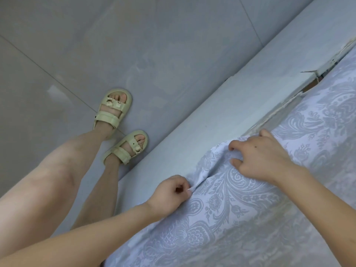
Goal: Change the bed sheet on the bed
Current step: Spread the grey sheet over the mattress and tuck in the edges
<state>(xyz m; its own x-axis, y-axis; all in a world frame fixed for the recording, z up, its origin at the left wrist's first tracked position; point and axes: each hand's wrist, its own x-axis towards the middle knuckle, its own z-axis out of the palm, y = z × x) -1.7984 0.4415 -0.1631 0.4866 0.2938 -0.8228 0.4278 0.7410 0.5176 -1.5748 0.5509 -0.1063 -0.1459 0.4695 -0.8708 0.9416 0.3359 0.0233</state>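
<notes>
Grey floor [77,45] tiles fill the left side, with thin joint lines running across them. The person's bare legs [57,170] come in from the lower left and end in a pair of pale green strapped sandals [113,110] with small charms on the front straps, one foot set ahead of the other. The nearer sandal stands just beside the bed [221,112], whose smooth pale side runs on a slant from the bottom centre to the upper right. The left hand [169,191] reaches in from the lower left along the edge of the bed. Its fingers are curled in, and the thumb and fingertips pinch a narrow raised fold of the sheet [240,218] right at that edge. The sheet is white with a pale blue-grey leaf and flower pattern. It lies spread over the top of the bed across the lower right, with its edge gathered into soft creases between the two hands. The right hand [264,157] comes down from the right and rests on the sheet a little farther along the same edge. Its fingers are bent, and the forefinger and thumb dig into the bunched cloth on either side of a crease. Beyond it, toward the upper right, the sheet meets a worn, chipped strip [316,78] along the bed's rim.
</notes>
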